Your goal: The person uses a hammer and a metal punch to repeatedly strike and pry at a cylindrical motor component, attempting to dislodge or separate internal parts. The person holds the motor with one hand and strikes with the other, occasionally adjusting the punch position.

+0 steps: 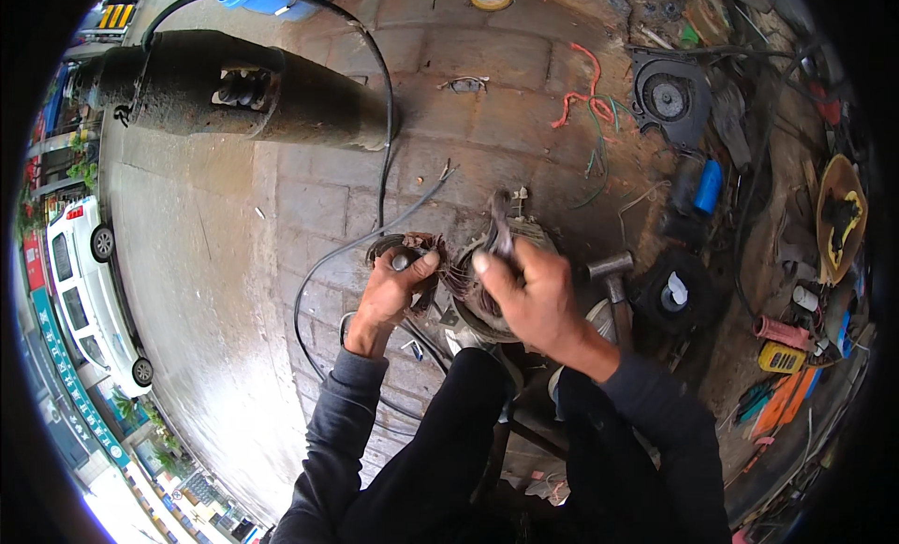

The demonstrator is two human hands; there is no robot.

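A motor stator [487,329], a round metal housing with dark copper-coloured windings, sits in front of my knees. My left hand [382,296] is closed around a dark round part [375,254] at its left; loose copper-coloured wires [457,280] run between the two. Above the stator, my right hand [541,296] is closed on a dull grey, elongated piece [502,227], whose kind I cannot make out. The fingers hide part of the windings. A hammer [613,265] rests close to my right wrist.
A large dark metal cylinder [318,99] lies at the far left, with a black cable [386,95] looping over it. Red cord [595,85], a black fan housing [670,96], a blue cylinder [709,186] and a yellow meter [781,357] lie to the right. A white van [89,291] stands leftward.
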